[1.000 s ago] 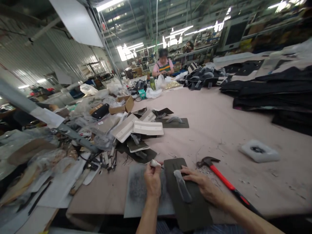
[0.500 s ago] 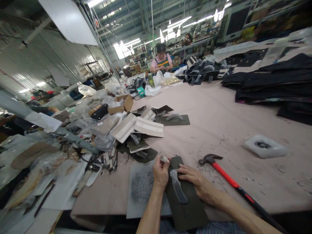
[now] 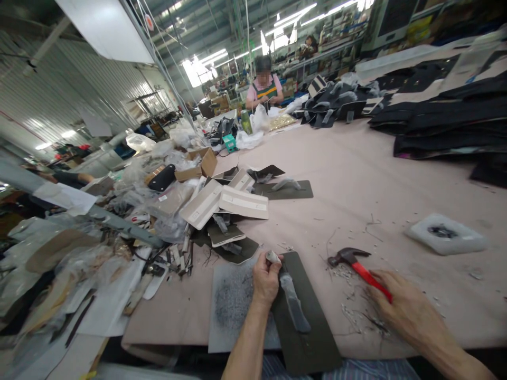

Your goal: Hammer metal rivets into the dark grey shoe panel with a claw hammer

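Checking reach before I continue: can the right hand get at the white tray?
Probably yes: nothing large stands on the tabletop between the right hand and the white tray, though the hand holds the hammer and would likely have to let go first.

Open pale-pinkish, flat tabletop (image 3: 336,177) runs right of centre; crumpled clear plastic bags (image 3: 168,224) block the left, stacked black fabric pieces (image 3: 447,122) the upper right, a red-handled claw hammer (image 3: 362,270) the lower right.

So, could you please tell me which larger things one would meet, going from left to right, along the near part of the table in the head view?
Speckled grey board → dark panel → red-handled hammer → white block with a dark centre.
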Available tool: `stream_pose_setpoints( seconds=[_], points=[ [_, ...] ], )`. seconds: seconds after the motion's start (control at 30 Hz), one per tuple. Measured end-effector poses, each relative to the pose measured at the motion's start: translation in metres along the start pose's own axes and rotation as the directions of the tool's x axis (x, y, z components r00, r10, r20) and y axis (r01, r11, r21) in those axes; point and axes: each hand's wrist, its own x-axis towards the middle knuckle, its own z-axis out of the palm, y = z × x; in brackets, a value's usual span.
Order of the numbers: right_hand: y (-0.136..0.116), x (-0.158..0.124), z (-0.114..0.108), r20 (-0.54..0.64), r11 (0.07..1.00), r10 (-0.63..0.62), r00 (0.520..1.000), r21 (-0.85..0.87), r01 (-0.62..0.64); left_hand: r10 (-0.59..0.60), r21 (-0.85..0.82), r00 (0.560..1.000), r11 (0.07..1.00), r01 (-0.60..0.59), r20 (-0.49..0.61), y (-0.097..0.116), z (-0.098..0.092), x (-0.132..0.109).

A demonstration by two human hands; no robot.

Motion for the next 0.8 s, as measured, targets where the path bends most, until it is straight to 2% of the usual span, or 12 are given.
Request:
stream_pose_setpoints(
  seconds=[0.13, 0.27, 0.37, 0.4, 0.43, 0.5, 0.57, 0.6, 0.67, 0.7, 0.73, 0.8],
  points=[
    [0.011, -0.017, 0.003, 0.121, 0.989, 0.112, 0.986, -0.110, -0.099, 0.014, 0.029, 1.000, 0.999, -0.014, 0.003, 0.002, -0.001, 0.001],
    [0.005, -0.012, -0.004, 0.231, 0.976, 0.203, 0.952, -0.127, -0.177, 0.046, 0.118, 0.998, 0.992, -0.049, 0.030, 0.006, -0.001, 0.002],
    [-0.009, -0.002, -0.022, 0.399, 0.918, 0.336, 0.853, 0.064, -0.391, 0.057, 0.153, 0.997, 0.986, -0.064, 0.046, 0.006, 0.001, 0.001],
    [-0.016, 0.000, -0.028, 0.502, 0.830, 0.370, 0.782, 0.199, -0.521, 0.064, 0.162, 0.997, 0.984, -0.072, 0.049, 0.006, 0.002, 0.001],
    [-0.025, -0.001, -0.034, 0.620, 0.667, 0.377, 0.688, 0.334, -0.666, 0.075, 0.177, 0.996, 0.981, -0.083, 0.053, 0.004, 0.003, 0.000],
    [-0.046, -0.006, -0.043, 0.817, 0.179, 0.290, 0.499, 0.466, -0.867, 0.106, 0.220, 0.992, 0.968, -0.118, 0.068, 0.001, 0.004, -0.002],
    [-0.069, -0.013, -0.048, 0.906, -0.234, 0.225, 0.359, 0.408, -0.883, 0.134, 0.257, 0.986, 0.954, -0.154, 0.095, -0.001, 0.004, -0.002],
    [-0.079, -0.015, -0.050, 0.922, -0.356, 0.240, 0.305, 0.376, -0.856, 0.140, 0.259, 0.985, 0.952, -0.163, 0.104, -0.002, 0.003, -0.001],
    [-0.097, -0.014, -0.054, 0.921, -0.470, 0.299, 0.250, 0.371, -0.801, 0.124, 0.222, 0.986, 0.964, -0.146, 0.112, 0.000, 0.001, 0.003],
    [-0.105, -0.010, -0.057, 0.913, -0.477, 0.325, 0.247, 0.384, -0.791, 0.107, 0.192, 0.987, 0.973, -0.129, 0.119, 0.001, 0.000, 0.005],
    [-0.111, -0.004, -0.062, 0.898, -0.447, 0.344, 0.273, 0.413, -0.794, 0.093, 0.166, 0.987, 0.980, -0.114, 0.131, 0.003, -0.002, 0.008],
    [-0.121, 0.010, -0.073, 0.846, -0.289, 0.363, 0.391, 0.501, -0.816, 0.083, 0.152, 0.982, 0.982, -0.110, 0.172, 0.006, -0.004, 0.011]
  ],
)
